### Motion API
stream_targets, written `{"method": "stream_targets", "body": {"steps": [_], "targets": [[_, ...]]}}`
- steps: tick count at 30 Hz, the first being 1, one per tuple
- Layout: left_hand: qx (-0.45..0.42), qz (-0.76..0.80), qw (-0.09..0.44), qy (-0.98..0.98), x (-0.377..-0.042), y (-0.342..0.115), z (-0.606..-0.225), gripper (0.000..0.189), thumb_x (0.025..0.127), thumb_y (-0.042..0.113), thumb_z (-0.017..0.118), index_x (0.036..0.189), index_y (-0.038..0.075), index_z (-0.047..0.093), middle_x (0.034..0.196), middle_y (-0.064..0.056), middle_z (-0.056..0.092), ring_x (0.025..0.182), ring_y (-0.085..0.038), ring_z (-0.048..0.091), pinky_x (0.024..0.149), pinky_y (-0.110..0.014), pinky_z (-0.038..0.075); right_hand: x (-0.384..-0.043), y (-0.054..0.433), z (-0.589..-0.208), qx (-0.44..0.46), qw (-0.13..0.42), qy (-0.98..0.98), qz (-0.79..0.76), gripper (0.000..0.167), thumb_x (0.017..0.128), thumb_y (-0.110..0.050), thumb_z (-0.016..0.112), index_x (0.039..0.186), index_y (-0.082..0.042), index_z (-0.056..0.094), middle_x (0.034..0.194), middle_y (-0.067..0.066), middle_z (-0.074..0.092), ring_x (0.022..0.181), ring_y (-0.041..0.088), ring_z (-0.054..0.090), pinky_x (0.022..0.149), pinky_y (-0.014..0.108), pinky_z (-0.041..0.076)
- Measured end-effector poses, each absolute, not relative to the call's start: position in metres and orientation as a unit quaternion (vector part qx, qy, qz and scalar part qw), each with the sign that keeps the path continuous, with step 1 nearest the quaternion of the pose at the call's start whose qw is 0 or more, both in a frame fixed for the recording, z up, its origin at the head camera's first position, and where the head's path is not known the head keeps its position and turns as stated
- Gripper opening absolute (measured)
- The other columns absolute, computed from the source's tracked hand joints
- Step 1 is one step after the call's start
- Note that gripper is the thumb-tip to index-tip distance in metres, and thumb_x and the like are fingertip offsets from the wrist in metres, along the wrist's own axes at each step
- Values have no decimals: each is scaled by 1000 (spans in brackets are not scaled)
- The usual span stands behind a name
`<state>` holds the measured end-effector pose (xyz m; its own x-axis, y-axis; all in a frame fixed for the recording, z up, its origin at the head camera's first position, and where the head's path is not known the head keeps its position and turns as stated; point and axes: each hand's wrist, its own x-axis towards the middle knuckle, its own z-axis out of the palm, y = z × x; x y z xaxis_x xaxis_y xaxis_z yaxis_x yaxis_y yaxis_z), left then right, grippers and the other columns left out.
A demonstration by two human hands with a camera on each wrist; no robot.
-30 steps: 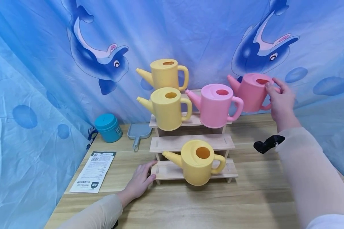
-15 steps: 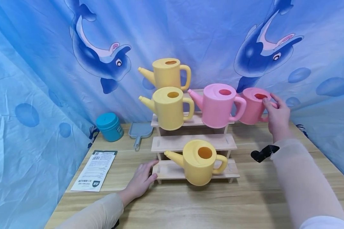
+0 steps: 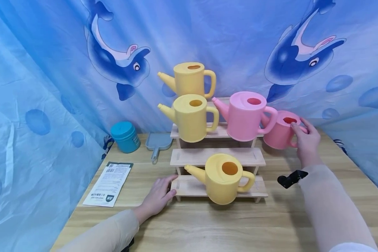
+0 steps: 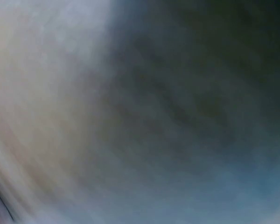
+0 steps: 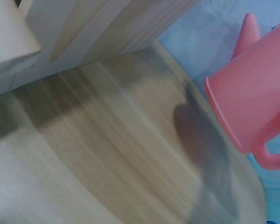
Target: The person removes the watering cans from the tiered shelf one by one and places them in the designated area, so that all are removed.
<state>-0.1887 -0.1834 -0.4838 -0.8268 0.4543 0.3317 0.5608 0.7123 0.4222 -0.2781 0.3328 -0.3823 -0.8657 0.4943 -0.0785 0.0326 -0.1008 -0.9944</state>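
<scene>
My right hand [image 3: 308, 141] holds a coral-pink watering can [image 3: 278, 134] by its handle, to the right of the wooden tiered stand [image 3: 189, 157]. In the right wrist view the coral watering can [image 5: 252, 93] looks tilted, its shadow lying apart from it on the table. My left hand [image 3: 159, 196] rests with thumb and fingers at the left end of the stand's lowest step. On that step is a yellow watering can [image 3: 223, 185]. Higher up stand a pale yellow can [image 3: 190, 122], a light pink can [image 3: 245, 120] and another yellow can [image 3: 189, 82]. The left wrist view is only blur.
To the left on the wooden table [image 3: 189, 231] are a teal lidded jar [image 3: 125, 138], a grey-blue dustpan-like scoop [image 3: 158, 141] and a white printed packet [image 3: 108, 185]. A blue dolphin-print curtain [image 3: 233, 42] hangs behind.
My right hand has lowered the coral watering can beside the stand, partly behind the light pink can. My left hand stays at the lowest step. The head view has shifted slightly.
</scene>
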Motion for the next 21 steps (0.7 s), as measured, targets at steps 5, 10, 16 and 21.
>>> {"method": "stream_targets", "body": {"steps": [5, 10, 16, 21], "targets": [[-284, -261, 102, -917, -190, -182, -484, 47, 96, 31, 48, 140, 17, 38, 117, -6, 56, 97, -19, 44, 84, -41, 36, -278, 332, -399, -195, 163, -643, 723, 76, 74, -47, 72, 142, -35, 40, 119, -6, 49, 112, 12, 47, 57, 24, 52], [-281, -263, 98, -918, -189, -182, -481, 47, 96, 31, 48, 140, 17, 38, 123, -9, 55, 100, -21, 45, 85, -42, 36, -284, 327, -410, -219, 151, -652, 710, 75, 72, -50, 71, 140, -40, 40, 129, -4, 46, 121, 14, 44, 70, 27, 51], [-283, -263, 103, -917, -189, -183, -482, 47, 96, 31, 48, 140, 16, 38, 120, -7, 55, 98, -19, 43, 84, -41, 36, -284, 327, -418, -226, 144, -648, 713, 79, 68, -54, 71, 139, -42, 40, 125, -5, 45, 115, 14, 43, 80, 28, 48], [-290, -257, 111, -915, -191, -184, -484, 47, 96, 32, 47, 140, 17, 37, 114, -4, 55, 94, -18, 42, 82, -39, 35, -283, 330, -423, -208, 151, -636, 728, 77, 71, -48, 72, 141, -39, 39, 115, -8, 48, 103, 10, 48, 67, 25, 52]]}}
